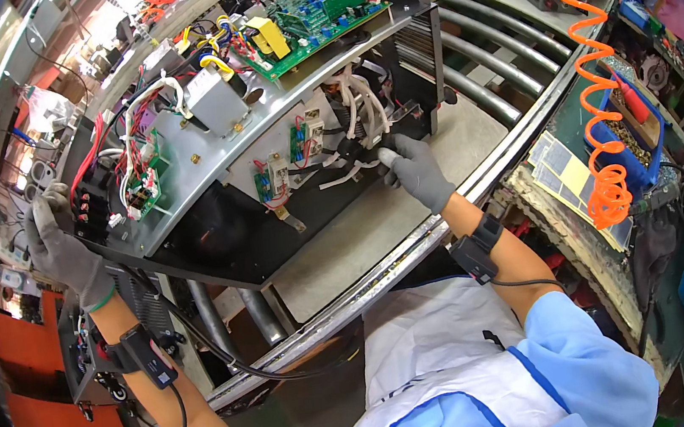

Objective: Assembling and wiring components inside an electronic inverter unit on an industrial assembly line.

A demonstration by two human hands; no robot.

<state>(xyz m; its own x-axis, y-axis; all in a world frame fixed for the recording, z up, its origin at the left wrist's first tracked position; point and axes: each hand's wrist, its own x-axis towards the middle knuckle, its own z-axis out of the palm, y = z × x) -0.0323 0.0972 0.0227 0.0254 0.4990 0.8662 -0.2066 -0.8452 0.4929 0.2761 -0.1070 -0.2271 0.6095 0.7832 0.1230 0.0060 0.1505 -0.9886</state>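
An open metal chassis (184,177) of an electrical machine stands tilted in front of me. My left hand (64,247), in a grey glove, is at its left end beside the red and black terminals, its fingers bent round the end panel's edge. In a matching glove, my right hand (418,172) reaches into the lower opening, thumb and fingers closed at a bundle of white and black wires (356,122). The fingertips are partly hidden there. Small green circuit boards (305,139) are next to the bundle, and a larger green circuit board (320,38) lies on the upper deck.
Below the chassis is a pale board (339,261) on a roller conveyor (501,49) with a metal rail. An orange coiled hose (598,97) hangs at the right, before a blue bin (630,123). A black cable (232,359) runs below the chassis.
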